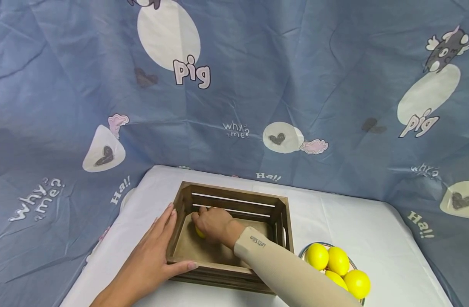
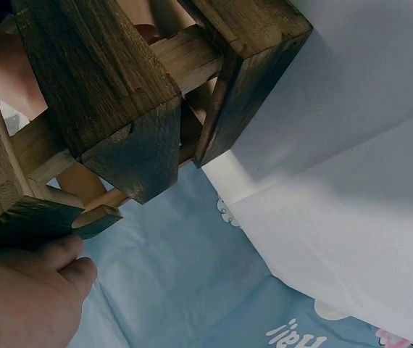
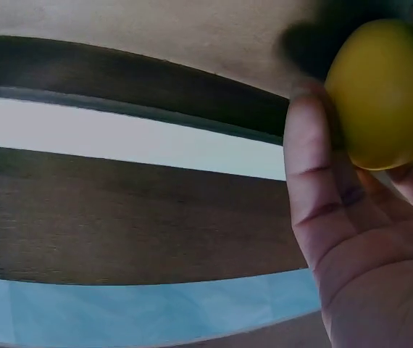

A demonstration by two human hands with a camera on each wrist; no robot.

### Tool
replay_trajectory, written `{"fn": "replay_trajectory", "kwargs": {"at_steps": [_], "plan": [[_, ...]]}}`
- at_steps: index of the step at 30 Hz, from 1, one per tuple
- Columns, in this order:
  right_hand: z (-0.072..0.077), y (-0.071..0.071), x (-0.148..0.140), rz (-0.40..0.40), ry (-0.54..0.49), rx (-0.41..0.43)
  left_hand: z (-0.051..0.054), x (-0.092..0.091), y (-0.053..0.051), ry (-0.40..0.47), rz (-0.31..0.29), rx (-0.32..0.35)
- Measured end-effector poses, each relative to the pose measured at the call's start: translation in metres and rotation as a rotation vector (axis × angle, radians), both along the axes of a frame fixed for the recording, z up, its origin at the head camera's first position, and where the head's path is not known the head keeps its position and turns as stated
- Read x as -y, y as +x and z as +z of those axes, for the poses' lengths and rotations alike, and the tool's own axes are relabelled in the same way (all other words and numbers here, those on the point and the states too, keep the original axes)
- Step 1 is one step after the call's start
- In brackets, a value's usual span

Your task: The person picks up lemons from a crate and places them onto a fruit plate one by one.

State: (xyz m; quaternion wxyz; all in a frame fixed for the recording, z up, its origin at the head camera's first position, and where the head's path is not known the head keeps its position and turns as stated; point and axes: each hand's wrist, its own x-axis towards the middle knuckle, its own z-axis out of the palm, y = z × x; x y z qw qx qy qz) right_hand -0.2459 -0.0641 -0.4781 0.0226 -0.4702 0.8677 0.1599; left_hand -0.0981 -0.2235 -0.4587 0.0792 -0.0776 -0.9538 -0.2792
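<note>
Inside a brown slatted wooden crate (image 1: 219,278), my right hand (image 1: 214,224) reaches down near the left end. It grips a yellow lemon (image 3: 384,94), of which only a sliver shows below the fingers in the head view. In the right wrist view the fingers and thumb curve round the fruit just above the crate's floor. My left hand (image 1: 154,249) rests against the crate's left front corner, fingers extended along the left side and thumb over the front rim. The left wrist view shows this hand (image 2: 29,301) touching the dark slats (image 2: 112,80) from outside.
To the right of the crate, a round plate (image 1: 303,251) holds several lemons (image 1: 357,283), partly behind my right sleeve (image 1: 284,268). Everything stands on a white-covered table (image 1: 330,217). A blue printed cloth (image 1: 234,94) hangs behind and at the sides.
</note>
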Motion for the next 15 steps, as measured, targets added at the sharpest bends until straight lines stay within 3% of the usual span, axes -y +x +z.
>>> {"fn": "replay_trajectory", "kwargs": {"at_steps": [15], "plan": [[0.0076,-0.0054,-0.0043,0.012,-0.036,0.080,0.0018,0.0003,0.0015,0.010,0.011,0.028]]}}
